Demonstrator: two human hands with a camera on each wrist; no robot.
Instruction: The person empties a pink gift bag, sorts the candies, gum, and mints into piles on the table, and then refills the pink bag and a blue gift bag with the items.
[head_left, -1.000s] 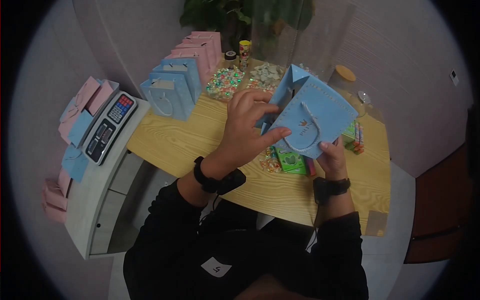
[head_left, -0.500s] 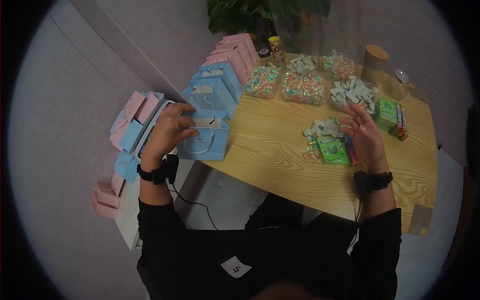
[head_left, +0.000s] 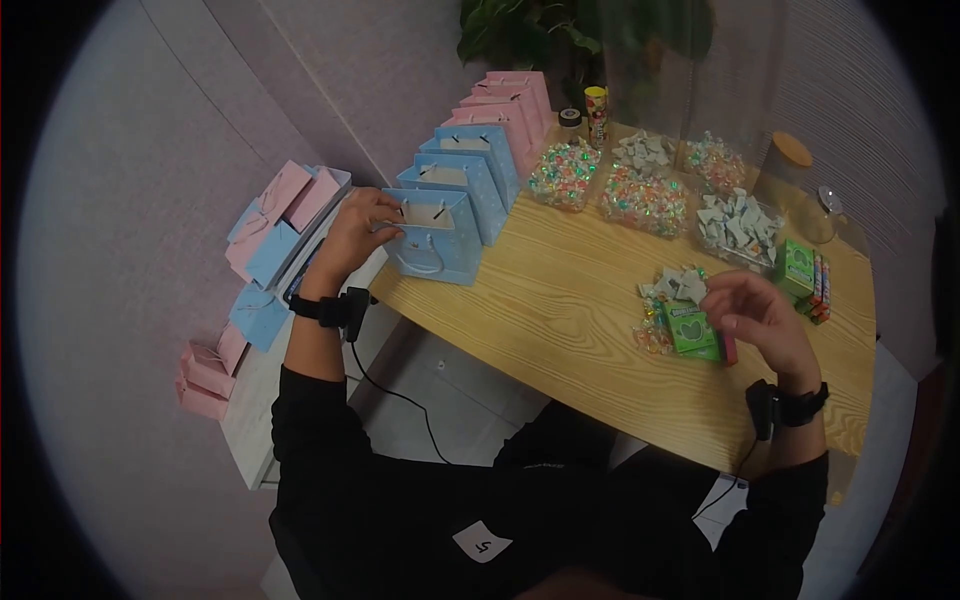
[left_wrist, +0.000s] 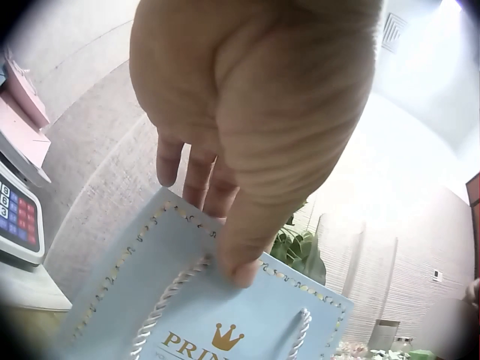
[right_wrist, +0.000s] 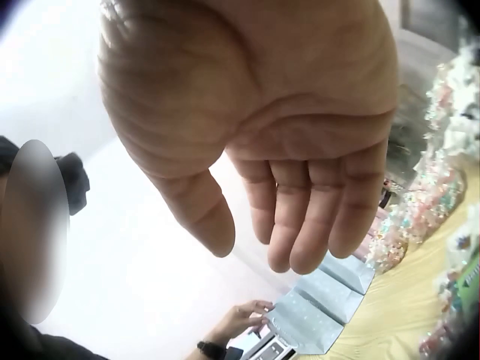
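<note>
My left hand is at the top rim of a light-blue paper gift bag standing on the table's left side. In the left wrist view the thumb presses the front panel, beside a white rope handle, with the fingers behind that panel, pinching it. A gold crown is printed on the front. My right hand hovers with relaxed fingers and holds nothing. Beneath it lie a green box with a heart shape, a pink-red item, wrapped candies and small white packets.
More blue bags and pink bags stand in a row behind. Tubs of candies and white packets fill the table's back, near a cork-lidded jar. Flat bags lie on the left counter.
A second ago both hands held the blue bag over the table. The bag now stands before the row at left, still in my left hand. My right hand has let go and lowered.
</note>
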